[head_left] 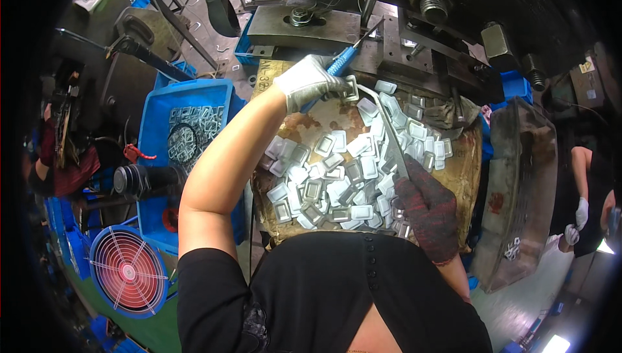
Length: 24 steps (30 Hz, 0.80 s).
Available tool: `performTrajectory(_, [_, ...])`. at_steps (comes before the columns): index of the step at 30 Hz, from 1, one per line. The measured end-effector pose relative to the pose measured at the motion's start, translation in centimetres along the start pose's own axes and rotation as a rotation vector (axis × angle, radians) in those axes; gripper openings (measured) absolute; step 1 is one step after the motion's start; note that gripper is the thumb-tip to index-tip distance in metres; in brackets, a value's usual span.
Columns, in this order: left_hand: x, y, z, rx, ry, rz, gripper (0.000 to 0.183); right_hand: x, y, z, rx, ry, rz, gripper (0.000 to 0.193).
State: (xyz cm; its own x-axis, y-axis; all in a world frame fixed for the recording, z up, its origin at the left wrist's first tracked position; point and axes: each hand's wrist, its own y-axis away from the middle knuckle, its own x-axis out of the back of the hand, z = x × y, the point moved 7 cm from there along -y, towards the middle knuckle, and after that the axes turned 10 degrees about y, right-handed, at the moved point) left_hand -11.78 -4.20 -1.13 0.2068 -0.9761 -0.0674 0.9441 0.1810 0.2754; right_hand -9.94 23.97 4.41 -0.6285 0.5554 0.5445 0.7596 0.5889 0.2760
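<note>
My left hand [310, 83], in a white glove, is closed around the blue handle of a thin-tipped pick [341, 61]. The pick's metal tip points up and right toward the press tooling [395, 48]. A small rectangular metal part [352, 88] is at my left fingertips; whether they touch it I cannot tell. My right hand [427, 207], in a dark red and black knit glove, grips long metal tweezers [390, 126]. Their bent tip reaches up to that part. Below both hands lies a pile of shallow silvery rectangular parts [337, 184] on a worn board [304, 126].
A blue bin [150, 152] with thin metal frames stands left. Farther left is a round red and blue fan [128, 271]. A grey metal trough [518, 204] runs along the right. Heavy bolts [430, 0] overhang the far side. Another person's gloved hand [581, 212] shows at far right.
</note>
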Motion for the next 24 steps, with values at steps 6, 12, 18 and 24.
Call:
performTrajectory(6, [-1.1, -1.6, 0.8, 0.030, -0.076, -0.024, 0.032, 0.9, -0.2, 1.1, -0.059, -0.035, 0.074, 0.040])
performTrajectory(12, [-1.8, -5.2, 6.9, -0.123, -1.165, 0.091, 0.024, 3.9, -0.8, 2.1, -0.131, -0.102, 0.308, 0.040])
performTrajectory(18, [-3.5, -6.9, 7.6, 0.086, -1.210, 0.052, 0.024, 5.3, -2.8, 0.7, -0.172, -0.018, 0.392, 0.039])
performTrajectory(24, [1.4, -1.5, 4.5, -0.206, -0.838, 0.435, 0.037, 4.0, -6.4, -0.3, -0.037, -0.113, 0.367, 0.037])
